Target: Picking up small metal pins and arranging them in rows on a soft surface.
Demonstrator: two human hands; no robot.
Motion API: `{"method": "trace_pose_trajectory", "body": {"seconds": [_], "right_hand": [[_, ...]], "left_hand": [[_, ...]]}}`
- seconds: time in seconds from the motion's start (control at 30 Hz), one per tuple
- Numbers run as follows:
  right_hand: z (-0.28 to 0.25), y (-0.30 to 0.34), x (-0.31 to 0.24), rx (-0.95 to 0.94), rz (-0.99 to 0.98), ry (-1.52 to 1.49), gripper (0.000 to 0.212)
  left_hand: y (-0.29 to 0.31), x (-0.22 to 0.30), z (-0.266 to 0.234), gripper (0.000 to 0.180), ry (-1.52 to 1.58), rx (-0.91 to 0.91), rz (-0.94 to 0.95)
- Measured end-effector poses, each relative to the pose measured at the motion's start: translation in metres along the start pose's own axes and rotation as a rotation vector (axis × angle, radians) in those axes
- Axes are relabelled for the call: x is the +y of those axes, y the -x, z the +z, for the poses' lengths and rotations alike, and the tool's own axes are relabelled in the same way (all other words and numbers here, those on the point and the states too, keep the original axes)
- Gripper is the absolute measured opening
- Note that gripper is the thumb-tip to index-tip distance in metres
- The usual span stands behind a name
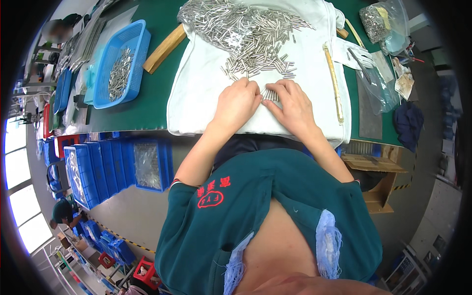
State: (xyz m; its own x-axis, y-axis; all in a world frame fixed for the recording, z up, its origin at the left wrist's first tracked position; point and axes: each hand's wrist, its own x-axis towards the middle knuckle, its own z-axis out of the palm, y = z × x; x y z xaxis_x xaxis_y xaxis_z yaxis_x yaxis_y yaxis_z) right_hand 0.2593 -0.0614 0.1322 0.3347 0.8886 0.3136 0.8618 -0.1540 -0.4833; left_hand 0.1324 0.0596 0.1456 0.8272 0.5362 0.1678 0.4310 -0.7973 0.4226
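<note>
Nearest is a green shirt, with red writing on its left side and some of the letters inside a red ring. Next comes the green table. A white cloth lies on it and reaches the table's near edge.

On the near half of the cloth, the left hand rests with its fingers bent down. I cannot tell if it holds anything. The right hand is just beside it, with thumb and first finger a little apart. A small row of shiny metal pins lies between the two hands, by that thumb and finger. I cannot tell if they pinch it.

A thin yellow stick lies along the cloth's right edge. Toward the table's left side is a blue basket with more pins inside. A block of wood sits by the cloth's left edge.

Farther off, a big pile of pins spreads over the cloth's far half, partly under a clear bag. Near the table's far right corner is a bag of small metal bits.
</note>
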Motion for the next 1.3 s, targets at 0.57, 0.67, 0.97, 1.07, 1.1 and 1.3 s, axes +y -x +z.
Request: {"method": "trace_pose_trajectory", "body": {"seconds": [0.57,0.67,0.97,1.07,1.1,1.3], "right_hand": [[-0.010,0.001,0.002,-0.058,0.026,-0.030,0.036],[-0.007,-0.001,0.002,-0.067,0.033,-0.019,0.036],[-0.009,-0.002,0.004,-0.089,0.032,-0.054,0.032],[-0.008,-0.002,0.005,-0.083,0.019,-0.056,0.032],[-0.008,-0.002,0.005,-0.079,0.018,-0.053,0.031],[-0.006,-0.001,0.004,-0.040,0.004,-0.056,0.034]], "left_hand": [[-0.003,-0.014,-0.001,0.011,0.051,0.036,0.023],[-0.003,-0.010,0.005,0.013,0.078,0.042,0.071],[-0.003,-0.008,0.000,0.014,0.072,0.047,0.071],[-0.002,-0.002,0.007,0.011,0.120,0.058,0.135],[-0.003,-0.003,0.010,0.009,0.109,0.079,0.155],[-0.007,-0.011,0.016,0.006,0.070,0.073,0.210]]}}
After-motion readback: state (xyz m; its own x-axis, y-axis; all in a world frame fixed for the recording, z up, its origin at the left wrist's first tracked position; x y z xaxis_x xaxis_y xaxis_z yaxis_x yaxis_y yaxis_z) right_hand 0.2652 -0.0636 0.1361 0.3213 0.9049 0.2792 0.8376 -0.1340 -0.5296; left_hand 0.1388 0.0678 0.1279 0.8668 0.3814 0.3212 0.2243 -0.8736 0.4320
